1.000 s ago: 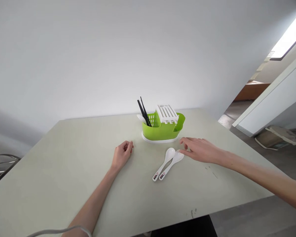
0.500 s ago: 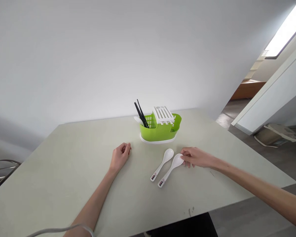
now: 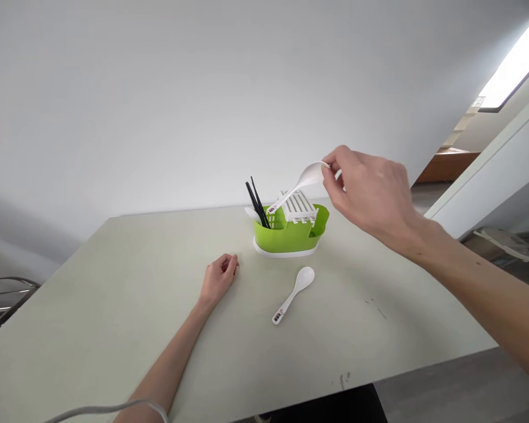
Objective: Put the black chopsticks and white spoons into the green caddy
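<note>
Pinched by the tip of its bowl, a white spoon (image 3: 312, 175) hangs from my right hand (image 3: 370, 188), raised above the table. The spoon is tilted, its handle end pointing down and left over the green cutlery holder (image 3: 286, 239). That holder has a white base and a white slotted rack (image 3: 300, 205). Black chopsticks (image 3: 256, 202) and another white spoon (image 3: 252, 214) lean in its left compartment. A second loose white spoon (image 3: 294, 294) lies on the table in front. My left hand (image 3: 220, 276) rests on the table to the left, fingers curled closed with nothing visible in them.
The pale table (image 3: 150, 276) stands against a grey-white wall (image 3: 180, 106). A grey cable (image 3: 106, 408) crosses my left forearm at the bottom. A metal-framed chair (image 3: 6, 299) is at the left edge.
My right hand has picked the right-hand spoon up off the table and carried it up toward the holder. My left hand stays where it was on the table.
</note>
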`<state>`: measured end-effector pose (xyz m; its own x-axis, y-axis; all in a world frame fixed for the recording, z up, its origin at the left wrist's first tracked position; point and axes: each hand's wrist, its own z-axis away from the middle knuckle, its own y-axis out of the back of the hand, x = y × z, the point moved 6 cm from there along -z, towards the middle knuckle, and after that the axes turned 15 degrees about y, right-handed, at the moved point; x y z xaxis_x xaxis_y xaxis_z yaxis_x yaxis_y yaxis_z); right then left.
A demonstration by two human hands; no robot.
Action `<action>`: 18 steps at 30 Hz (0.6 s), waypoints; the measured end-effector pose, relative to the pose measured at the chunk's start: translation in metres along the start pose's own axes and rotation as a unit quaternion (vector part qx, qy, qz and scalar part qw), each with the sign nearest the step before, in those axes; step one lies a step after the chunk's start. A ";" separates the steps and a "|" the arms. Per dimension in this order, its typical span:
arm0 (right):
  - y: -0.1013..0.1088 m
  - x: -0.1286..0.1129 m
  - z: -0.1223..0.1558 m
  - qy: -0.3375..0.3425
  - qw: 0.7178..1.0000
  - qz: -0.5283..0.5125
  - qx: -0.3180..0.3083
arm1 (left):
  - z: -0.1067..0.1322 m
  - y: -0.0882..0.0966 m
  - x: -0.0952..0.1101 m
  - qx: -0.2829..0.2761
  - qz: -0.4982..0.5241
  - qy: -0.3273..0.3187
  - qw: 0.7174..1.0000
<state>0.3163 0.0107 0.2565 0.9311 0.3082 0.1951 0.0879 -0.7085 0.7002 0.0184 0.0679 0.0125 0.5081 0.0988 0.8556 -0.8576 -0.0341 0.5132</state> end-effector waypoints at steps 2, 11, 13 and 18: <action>-0.012 -0.014 -0.014 0.035 0.999 0.028 -0.028 | 0.000 -0.001 0.000 0.000 -0.001 -0.001 1.000; -0.087 -0.069 -0.024 0.162 0.965 0.042 -0.200 | 0.000 -0.004 -0.002 -0.003 0.001 -0.010 1.000; -0.096 -0.077 -0.020 0.181 0.960 0.036 -0.209 | 0.001 -0.005 -0.003 -0.006 0.001 -0.009 1.000; -0.111 -0.089 -0.012 0.200 0.956 0.015 -0.214 | 0.002 -0.007 -0.002 -0.004 -0.002 -0.011 1.000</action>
<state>0.2192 0.0697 0.1698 0.7141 0.5696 0.4070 -0.1699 -0.4229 0.8901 0.0235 0.0664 0.0076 0.5137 0.0772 0.8545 -0.8558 -0.0249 0.5167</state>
